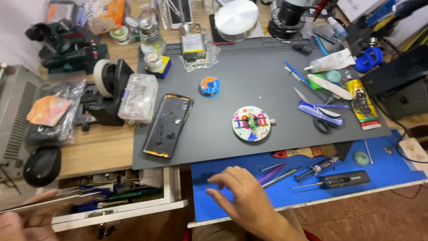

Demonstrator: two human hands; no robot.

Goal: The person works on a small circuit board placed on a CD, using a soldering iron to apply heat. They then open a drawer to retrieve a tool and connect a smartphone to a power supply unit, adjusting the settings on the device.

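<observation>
Down at the near left corner, the left hand (20,221) grips a thin, flat, shiny panel (53,199), fingers pinched along its near edge; it is blurred, so its exact kind is hard to tell. The panel stretches rightward over the open white drawer (171,189), which is stuffed with blue and green tools.

Over on the near middle, the right hand (243,201) hovers low over the blue mat (392,167), fingers spread and loose, grasping nothing. Just right of its fingertips lie a purple pry tool (273,172) and a slim metal pick (281,177); farther right sits a black pen-shaped driver (345,179).

Beyond, on the big grey work mat (214,147), a phone body (169,125) lies face-open on the left side, tilted, well apart from both hands. At the mat's centre there's a round, colourful disc (251,123) with a small circuit strip across it, and farther back a little spool of solder wire (209,85). On the right side rest scissors (323,121) and a white tube (332,61).
</observation>
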